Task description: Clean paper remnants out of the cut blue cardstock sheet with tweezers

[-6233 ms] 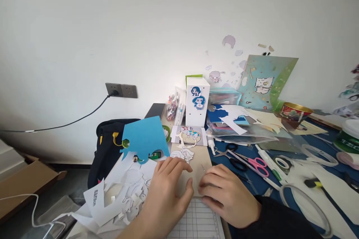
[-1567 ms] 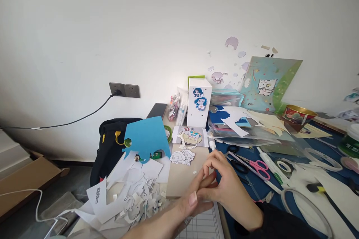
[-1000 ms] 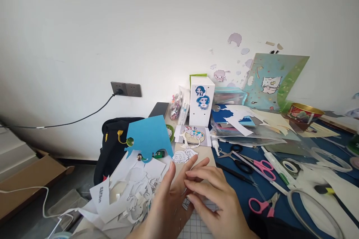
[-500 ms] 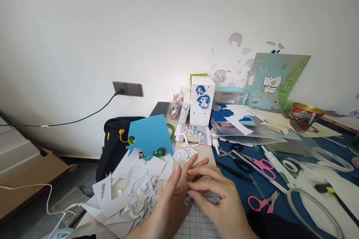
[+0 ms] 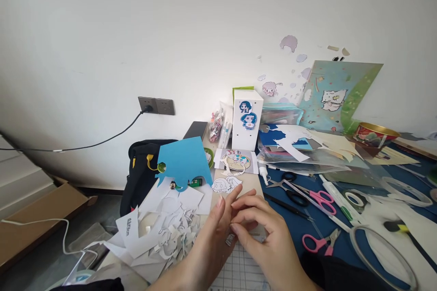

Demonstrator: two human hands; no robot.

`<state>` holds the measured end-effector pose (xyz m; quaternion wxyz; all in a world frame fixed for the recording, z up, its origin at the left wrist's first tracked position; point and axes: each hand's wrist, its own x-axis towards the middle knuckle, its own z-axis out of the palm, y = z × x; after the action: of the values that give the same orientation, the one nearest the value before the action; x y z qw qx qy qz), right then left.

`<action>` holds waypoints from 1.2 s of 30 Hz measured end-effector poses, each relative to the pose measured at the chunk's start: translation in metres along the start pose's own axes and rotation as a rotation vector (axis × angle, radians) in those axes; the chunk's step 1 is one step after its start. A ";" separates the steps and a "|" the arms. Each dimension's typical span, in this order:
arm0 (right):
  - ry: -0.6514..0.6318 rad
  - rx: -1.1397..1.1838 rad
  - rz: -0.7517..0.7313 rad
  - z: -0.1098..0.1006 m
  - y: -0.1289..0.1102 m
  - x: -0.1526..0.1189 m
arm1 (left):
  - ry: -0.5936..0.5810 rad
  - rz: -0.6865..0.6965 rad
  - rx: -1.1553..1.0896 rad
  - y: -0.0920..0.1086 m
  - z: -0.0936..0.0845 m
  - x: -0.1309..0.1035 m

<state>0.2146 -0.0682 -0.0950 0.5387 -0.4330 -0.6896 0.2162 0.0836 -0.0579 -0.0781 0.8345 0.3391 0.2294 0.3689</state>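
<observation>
My left hand (image 5: 213, 236) is raised over a gridded mat (image 5: 239, 268), thumb up and fingers stretched out. Against its palm, my right hand (image 5: 269, 234) pinches with thumb and index finger; whatever lies between those fingertips is too small or hidden to name. A small piece of paper with line drawing (image 5: 229, 239) shows between the hands, mostly covered; I cannot tell whether it is held or lies on the mat. Just beyond the fingertips lie cut-out line drawings of figures (image 5: 226, 185), with a printed picture card (image 5: 235, 162) behind them.
Paper scraps (image 5: 174, 241) pile up at the left, beside a cut blue sheet (image 5: 184, 161). On the right lie pink scissors (image 5: 321, 242), black scissors (image 5: 290, 191), tweezers (image 5: 287, 206) and a clear ring of tubing (image 5: 382, 254). A white box (image 5: 247, 132) stands at the back.
Both hands keep nearly the same pose, with a small shift of the right fingers against the left palm. The whole view has moved slightly.
</observation>
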 end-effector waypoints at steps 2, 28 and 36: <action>0.001 -0.001 -0.010 0.000 -0.001 0.000 | -0.009 -0.003 -0.025 0.000 -0.001 0.000; -0.061 0.071 0.026 -0.002 -0.006 -0.005 | -0.057 -0.011 -0.276 0.006 0.001 0.000; -0.089 0.065 0.145 -0.001 -0.002 -0.004 | -0.135 0.027 -0.290 0.001 0.004 0.001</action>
<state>0.2150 -0.0725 -0.0958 0.5041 -0.4540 -0.6725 0.2958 0.0864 -0.0581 -0.0747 0.8832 0.2421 0.1126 0.3857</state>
